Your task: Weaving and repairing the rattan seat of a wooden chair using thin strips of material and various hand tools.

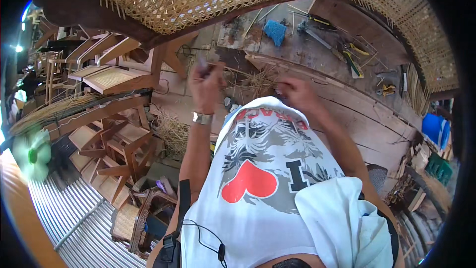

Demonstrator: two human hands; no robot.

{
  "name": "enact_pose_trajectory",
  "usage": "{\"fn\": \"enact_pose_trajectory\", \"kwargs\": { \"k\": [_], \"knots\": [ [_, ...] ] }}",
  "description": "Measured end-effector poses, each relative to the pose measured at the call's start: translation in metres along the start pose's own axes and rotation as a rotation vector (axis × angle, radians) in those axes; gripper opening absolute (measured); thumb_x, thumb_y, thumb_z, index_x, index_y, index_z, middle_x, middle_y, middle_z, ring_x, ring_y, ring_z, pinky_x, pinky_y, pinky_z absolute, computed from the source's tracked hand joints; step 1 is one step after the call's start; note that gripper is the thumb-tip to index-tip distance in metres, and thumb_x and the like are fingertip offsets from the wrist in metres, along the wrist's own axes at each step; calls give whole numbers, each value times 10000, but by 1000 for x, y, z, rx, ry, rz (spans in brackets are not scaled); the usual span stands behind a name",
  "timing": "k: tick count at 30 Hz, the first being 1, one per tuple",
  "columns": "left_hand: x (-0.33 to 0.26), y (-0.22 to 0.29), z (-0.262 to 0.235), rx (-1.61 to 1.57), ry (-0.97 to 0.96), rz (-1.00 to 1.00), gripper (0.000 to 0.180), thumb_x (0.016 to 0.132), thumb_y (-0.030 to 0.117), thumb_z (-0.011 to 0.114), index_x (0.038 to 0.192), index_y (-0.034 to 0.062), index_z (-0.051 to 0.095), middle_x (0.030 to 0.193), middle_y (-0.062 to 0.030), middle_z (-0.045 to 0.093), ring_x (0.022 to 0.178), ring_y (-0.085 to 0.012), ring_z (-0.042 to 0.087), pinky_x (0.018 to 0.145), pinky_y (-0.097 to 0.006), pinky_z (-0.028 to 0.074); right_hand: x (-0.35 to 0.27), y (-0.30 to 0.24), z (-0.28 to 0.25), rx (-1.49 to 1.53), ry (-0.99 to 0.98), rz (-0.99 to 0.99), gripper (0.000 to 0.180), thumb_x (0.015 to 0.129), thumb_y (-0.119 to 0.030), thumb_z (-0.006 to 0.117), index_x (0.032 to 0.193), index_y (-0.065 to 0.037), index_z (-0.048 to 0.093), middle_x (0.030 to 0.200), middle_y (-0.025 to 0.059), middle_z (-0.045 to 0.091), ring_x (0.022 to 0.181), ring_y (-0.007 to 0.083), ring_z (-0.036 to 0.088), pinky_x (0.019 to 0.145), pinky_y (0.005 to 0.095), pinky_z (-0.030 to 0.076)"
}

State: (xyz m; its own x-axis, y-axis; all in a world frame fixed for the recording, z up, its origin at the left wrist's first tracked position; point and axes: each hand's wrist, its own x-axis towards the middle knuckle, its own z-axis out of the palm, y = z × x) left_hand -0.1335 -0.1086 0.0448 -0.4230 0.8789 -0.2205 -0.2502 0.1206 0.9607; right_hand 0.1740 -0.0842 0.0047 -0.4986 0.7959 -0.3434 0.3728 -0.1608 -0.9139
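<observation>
Over the floor, left of my shirt, my left hand is raised and closed around a small dark object with a pale, blurred tip. Its kind is too smeared to name. My right hand hovers at the right with curled fingers; a small dark spot shows at the fingertips, and I cannot make out what it is. Beyond both hands, a woven cane panel in a dark wooden frame arches across the top, loose strand ends hanging from its edge. Neither hand touches it. Cane scraps lie between my hands.
A low wooden bench ahead carries a blue cloth or sponge, yellow-and-black pliers, a hammer and other hand tools. Wooden chair frames stack at left near a green fan. A blue container stands at far right.
</observation>
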Motion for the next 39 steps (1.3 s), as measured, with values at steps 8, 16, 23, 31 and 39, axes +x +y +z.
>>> {"fn": "enact_pose_trajectory", "kwargs": {
  "k": [8,16,23,31,39],
  "knots": [
    [39,40,-131,161,302,207,191,900,25,832,911,92,654,776,10,673,574,-62,566,475,-219,421,-200,221,-272,-716,209,288,178,950,-163,711,1059,-22,719,884,111,696,835,248,666,791,394,528],
    [10,-6,-6,152,-102,-113,169,914,71,836,964,64,674,816,-3,705,573,-55,575,473,-237,448,-45,142,-139,-451,445,126,426,982,-251,693,1351,-40,673,1311,183,701,1175,299,691,1027,397,531],
    [-7,-1,66,114,-385,-90,182,956,138,805,1038,57,665,822,-2,700,544,-59,576,475,-230,463,39,-46,27,-36,228,-182,325,1038,-242,682,1268,-12,683,1091,103,776,947,285,754,831,394,585],
    [29,23,48,698,-278,150,239,1104,260,565,1036,37,617,865,-24,713,579,-96,560,553,-290,477,73,-27,-16,6,-21,-102,176,1032,-147,674,1153,-27,720,882,20,688,775,96,649,711,294,551],
    [66,80,28,1104,-188,490,243,1046,225,566,989,13,671,829,-220,693,816,-446,665,742,-533,510,117,-58,-37,-320,415,-546,188,993,-196,724,1102,-44,741,934,94,713,838,207,666,776,352,542]
  ]
}}
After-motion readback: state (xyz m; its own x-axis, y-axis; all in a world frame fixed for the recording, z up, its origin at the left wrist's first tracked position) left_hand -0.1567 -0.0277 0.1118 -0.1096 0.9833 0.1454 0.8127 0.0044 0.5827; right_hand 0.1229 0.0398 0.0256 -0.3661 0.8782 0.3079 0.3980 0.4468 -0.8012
